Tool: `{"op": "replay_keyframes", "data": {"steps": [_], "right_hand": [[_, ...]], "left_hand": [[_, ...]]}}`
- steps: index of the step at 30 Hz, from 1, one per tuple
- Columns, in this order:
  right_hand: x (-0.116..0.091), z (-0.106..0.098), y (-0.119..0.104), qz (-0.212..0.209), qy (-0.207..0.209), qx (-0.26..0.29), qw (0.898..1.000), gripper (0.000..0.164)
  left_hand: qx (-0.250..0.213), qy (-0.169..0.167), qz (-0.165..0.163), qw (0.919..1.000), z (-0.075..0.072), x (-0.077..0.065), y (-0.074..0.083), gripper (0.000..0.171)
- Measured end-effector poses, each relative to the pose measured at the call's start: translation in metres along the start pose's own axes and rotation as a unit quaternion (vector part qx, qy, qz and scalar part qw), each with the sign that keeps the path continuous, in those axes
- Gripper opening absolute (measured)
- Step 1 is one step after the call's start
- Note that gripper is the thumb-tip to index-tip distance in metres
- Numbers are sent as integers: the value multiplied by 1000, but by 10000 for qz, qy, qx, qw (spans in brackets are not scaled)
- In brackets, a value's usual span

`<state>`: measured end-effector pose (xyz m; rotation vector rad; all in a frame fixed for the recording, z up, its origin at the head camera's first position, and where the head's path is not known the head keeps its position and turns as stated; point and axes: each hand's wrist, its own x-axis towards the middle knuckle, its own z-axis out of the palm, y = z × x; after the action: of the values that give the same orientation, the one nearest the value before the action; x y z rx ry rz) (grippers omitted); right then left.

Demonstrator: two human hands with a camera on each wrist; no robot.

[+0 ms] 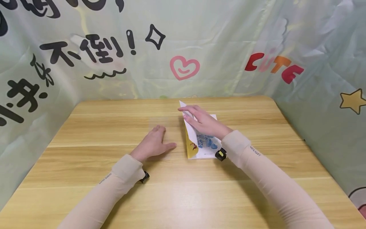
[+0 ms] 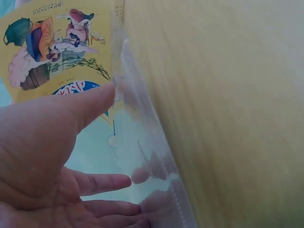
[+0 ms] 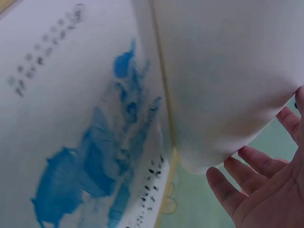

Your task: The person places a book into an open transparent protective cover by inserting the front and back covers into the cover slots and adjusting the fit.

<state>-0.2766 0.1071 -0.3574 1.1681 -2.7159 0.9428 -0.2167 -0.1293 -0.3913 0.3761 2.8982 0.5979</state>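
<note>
A thin booklet [image 1: 210,153] lies partly open on the wooden table. Its lifted cover [image 1: 191,132] is white inside and yellow outside, standing at a slant. The page beneath carries a blue picture [image 3: 95,161]. My right hand [image 1: 205,121] touches the cover's inner side, its fingertips along the free edge in the right wrist view. Left of the booklet, my left hand [image 1: 151,143] is low over the table, fingers spread. In the left wrist view its fingertips reach a clear plastic sheet [image 2: 156,185], and its thumb overlaps the yellow cover [image 2: 57,47] with drawn figures.
The wooden table [image 1: 94,127] extends around both hands. A pale green printed cloth [image 1: 223,41] hangs behind the table and along its sides. Each wrist has a small black camera [image 1: 221,154] under a light sleeve.
</note>
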Motion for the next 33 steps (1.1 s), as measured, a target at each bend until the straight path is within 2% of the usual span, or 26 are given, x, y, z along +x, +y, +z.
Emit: {"op": "replay_keyframes", "data": {"steps": [9,14,20,23,29,33], "right_hand": [[0,12,4,202,-347,0,9992,46],[-2,16,3,370,-478,46,9982,46],[-2,21,2,455,-635,78,9969,48],[-1,23,2,448,-684,49,9966,49],[-1,27,4,624,-844,-116,9944,51],[-1,29,3,774,-941,-218,9923,51]], "left_hand": [[-31,14,32,10000,-1,0,0,74],[-101,20,187,9998,-2,-1,-1,70],[155,-72,446,9989,-1,0,-1,52],[293,-170,411,9986,-1,1,1,46],[124,-205,53,9997,-3,0,2,50],[-16,-130,49,9999,-4,0,1,60]]}}
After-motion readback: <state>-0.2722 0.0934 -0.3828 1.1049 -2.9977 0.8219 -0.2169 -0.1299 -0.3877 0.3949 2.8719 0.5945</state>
